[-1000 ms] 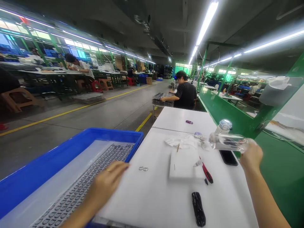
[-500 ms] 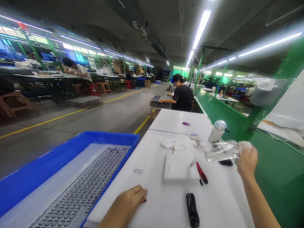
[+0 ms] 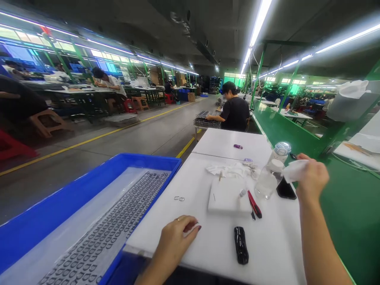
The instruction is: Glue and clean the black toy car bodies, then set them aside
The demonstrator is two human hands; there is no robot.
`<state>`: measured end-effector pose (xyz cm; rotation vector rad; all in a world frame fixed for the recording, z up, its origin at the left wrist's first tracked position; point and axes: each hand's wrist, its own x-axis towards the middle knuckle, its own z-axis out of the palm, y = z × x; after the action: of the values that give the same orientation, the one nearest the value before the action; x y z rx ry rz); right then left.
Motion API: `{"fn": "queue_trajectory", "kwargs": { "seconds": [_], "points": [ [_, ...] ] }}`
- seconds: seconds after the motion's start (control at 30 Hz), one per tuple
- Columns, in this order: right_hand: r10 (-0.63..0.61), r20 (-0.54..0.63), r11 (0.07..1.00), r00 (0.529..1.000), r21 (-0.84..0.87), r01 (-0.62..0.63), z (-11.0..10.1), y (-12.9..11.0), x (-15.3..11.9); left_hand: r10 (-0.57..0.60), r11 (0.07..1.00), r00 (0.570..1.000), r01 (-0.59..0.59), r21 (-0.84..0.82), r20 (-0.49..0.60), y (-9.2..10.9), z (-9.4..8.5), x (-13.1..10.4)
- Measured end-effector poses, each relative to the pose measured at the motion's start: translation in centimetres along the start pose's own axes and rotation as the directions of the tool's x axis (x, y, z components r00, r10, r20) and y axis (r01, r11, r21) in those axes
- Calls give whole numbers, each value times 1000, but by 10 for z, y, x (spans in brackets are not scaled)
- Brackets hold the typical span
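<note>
My right hand (image 3: pixel 313 180) is closed on a white cloth (image 3: pixel 293 170) that hangs from its fingers toward the left. Just beside the cloth, a clear bottle (image 3: pixel 265 184) with a white cap and clear liquid stands upright on the white table (image 3: pixel 282 237). My left hand (image 3: pixel 178 239) is over the table's near left side, thumb and fingers curled together. Something small and white shows between them, too small to name. Two small dark-rimmed frames (image 3: pixel 179 198) lie beyond this hand. A shiny black object (image 3: pixel 241 245) lies to its right.
A blue tray (image 3: pixel 118 160) with rows of small dark frames is at the left. A white block (image 3: pixel 227 198), red utility knife (image 3: pixel 254 204), crumpled cloth (image 3: pixel 228 170), patterned bottle (image 3: pixel 280 152) and black phone (image 3: pixel 286 190) are on the table. A co-worker (image 3: pixel 236 109) sits ahead.
The clear bottle, tilted in my right hand before, now stands upright on the table, and that hand holds only the cloth. My left hand has lifted and curled its fingers. The view has shifted.
</note>
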<state>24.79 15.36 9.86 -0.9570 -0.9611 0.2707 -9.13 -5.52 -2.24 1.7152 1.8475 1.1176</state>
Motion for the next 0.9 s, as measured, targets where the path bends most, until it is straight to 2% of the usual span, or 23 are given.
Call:
{"fn": "queue_trajectory", "kwargs": {
  "seconds": [0.03, 0.1, 0.17, 0.2, 0.23, 0.3, 0.33, 0.37, 0.4, 0.47, 0.53, 0.63, 0.73, 0.8, 0.87, 0.9],
  "points": [
    [74, -81, 993, 994, 99, -66, -6, -5, 1, -17, 992, 1000, 15, -122, -15, 8, 9, -4],
    [170, -99, 965, 981, 218, -145, -21, -15, -10, -63, 926, 998, 50, -373, -23, 26, 29, -12],
    [194, 53, 954, 980, 222, -201, -39, -23, -39, -147, 782, 989, 111, -614, -9, 45, 49, -19],
    [189, 144, 959, 971, 187, -215, -48, -25, -59, -197, 666, 979, 168, -727, 46, 54, 58, -22],
    [186, 271, 967, 945, 119, -225, -57, -26, -82, -217, 514, 967, 231, -826, 135, 62, 66, -24],
    [214, 515, 976, 830, -83, -201, -72, -26, -128, -181, 201, 936, 336, -920, 302, 72, 77, -26],
    [229, 592, 973, 773, -155, -169, -79, -25, -149, -167, 120, 922, 372, -920, 351, 75, 80, -26],
    [229, 635, 971, 738, -197, -132, -84, -25, -168, -159, 65, 909, 399, -915, 385, 75, 82, -26],
    [212, 657, 973, 723, -209, -96, -87, -26, -183, -162, 40, 899, 419, -907, 407, 75, 82, -25],
    [137, 675, 984, 725, -174, -24, -90, -30, -203, -170, 19, 885, 443, -896, 434, 71, 82, -24],
    [26, 694, 993, 719, -99, 60, -85, -38, -213, -172, 1, 875, 460, -888, 453, 68, 80, -25],
    [-153, 715, 977, 683, 8, 211, -71, -52, -216, -173, -15, 868, 470, -883, 465, 67, 79, -25],
    [-276, 736, 919, 618, 14, 395, -62, -63, -215, -192, -29, 868, 461, -887, 458, 69, 80, -26],
    [-325, 771, 867, 548, 11, 499, -63, -66, -213, -209, -32, 867, 457, -889, 453, 70, 81, -26],
    [-336, 810, 831, 480, 14, 556, -67, -68, -209, -213, -32, 865, 459, -888, 455, 71, 81, -26],
    [-332, 818, 820, 469, 4, 573, -70, -68, -207, -208, -31, 864, 463, -886, 459, 71, 81, -25]
  ]
}}
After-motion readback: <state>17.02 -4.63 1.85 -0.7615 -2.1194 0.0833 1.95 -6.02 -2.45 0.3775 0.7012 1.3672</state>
